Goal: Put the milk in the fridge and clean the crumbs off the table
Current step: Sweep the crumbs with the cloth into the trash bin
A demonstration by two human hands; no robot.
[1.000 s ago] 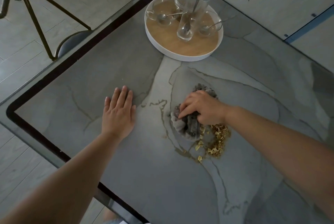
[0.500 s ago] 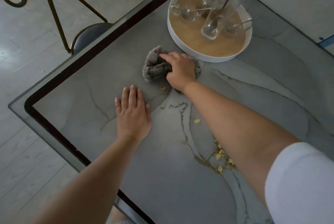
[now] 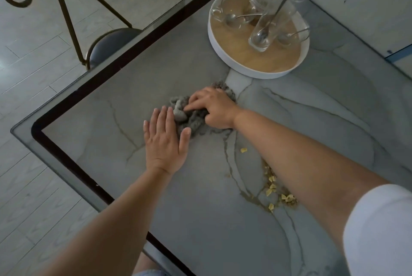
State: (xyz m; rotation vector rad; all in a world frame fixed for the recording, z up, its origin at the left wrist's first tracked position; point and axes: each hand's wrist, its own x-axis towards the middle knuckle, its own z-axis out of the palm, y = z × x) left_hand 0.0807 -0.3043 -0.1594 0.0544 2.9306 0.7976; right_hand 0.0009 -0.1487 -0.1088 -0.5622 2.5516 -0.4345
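Wiping crumbs: the right hand (image 3: 215,109) presses a bunched grey cloth (image 3: 191,117) onto the table (image 3: 107,102), fingers curled and pinching its folds, about midway between the left edge and the round tray (image 3: 223,53). The left hand (image 3: 165,142) lies flat just beside it, fingers extended and close together, thumb tip touching the cloth. Crumbs (image 3: 275,193) sit in a loose pile nearer the front edge, partly hidden by the right forearm; 1 stray flake (image 3: 243,150) lies apart, between pile and cloth. No milk is in view. The cloth looks soft, light and shapeless, best gripped from above by a gathered handful; the crumbs look dry, light and easily scattered. Open room lies left and front of the cloth up to the black border. The tray, holding glasses (image 3: 267,28) and spoons, stands close behind and looks fragile, limiting strokes that way.
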